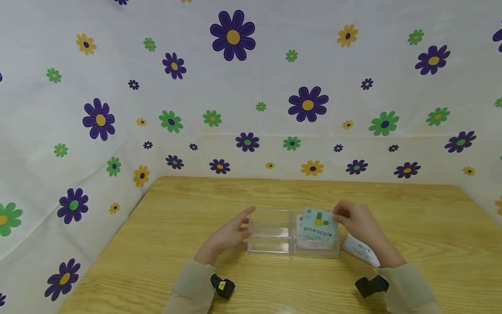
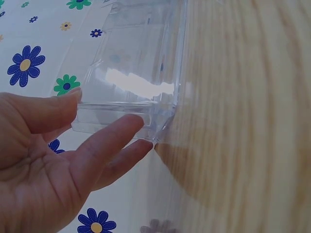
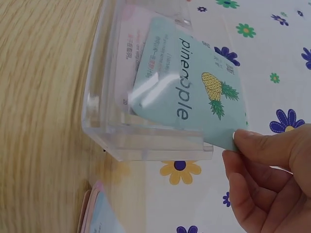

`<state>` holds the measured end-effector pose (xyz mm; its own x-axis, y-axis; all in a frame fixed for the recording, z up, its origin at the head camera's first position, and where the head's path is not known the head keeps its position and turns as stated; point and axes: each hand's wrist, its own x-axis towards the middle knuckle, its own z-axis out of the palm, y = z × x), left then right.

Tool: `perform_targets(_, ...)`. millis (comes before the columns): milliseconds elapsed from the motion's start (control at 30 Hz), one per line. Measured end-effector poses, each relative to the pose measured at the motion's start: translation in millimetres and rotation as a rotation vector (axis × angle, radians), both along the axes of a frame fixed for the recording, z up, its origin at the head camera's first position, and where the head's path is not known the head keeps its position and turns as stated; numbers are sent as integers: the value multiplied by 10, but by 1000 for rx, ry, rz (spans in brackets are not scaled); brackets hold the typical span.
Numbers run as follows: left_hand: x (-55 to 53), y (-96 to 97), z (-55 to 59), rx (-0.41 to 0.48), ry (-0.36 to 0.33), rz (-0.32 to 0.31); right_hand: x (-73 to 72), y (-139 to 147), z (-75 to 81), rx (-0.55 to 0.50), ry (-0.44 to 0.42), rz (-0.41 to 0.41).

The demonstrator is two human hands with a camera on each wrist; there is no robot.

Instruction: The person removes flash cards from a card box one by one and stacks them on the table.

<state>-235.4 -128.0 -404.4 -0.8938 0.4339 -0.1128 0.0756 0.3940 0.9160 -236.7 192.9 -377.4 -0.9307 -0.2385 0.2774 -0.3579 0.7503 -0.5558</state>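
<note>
A clear plastic card holder (image 1: 270, 244) with two side-by-side bays stands on the wooden table. My right hand (image 1: 358, 220) pinches the upper right corner of a light green pineapple card (image 3: 194, 82), which leans tilted inside the right bay. Behind that card, a pink card (image 3: 127, 63) sits in the same bay, mostly covered. At the holder's left end my left hand (image 2: 73, 155) touches the clear wall with its thumb and fingers extended. The left bay shows no card. A milk card (image 1: 361, 249) lies on a small stack right of the holder, partly hidden by my right forearm.
The wooden table (image 1: 157, 261) reaches back to a white cloth (image 1: 270, 78) printed with purple, green and yellow flowers. The same cloth hangs along the left and right sides. Black camera straps (image 1: 223, 286) circle both wrists.
</note>
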Motion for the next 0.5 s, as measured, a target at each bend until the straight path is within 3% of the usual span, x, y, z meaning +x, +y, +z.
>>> perform_targets(500, -15, 8, -6, -5, -10, 12, 104, 160, 239, -115, 22, -21)
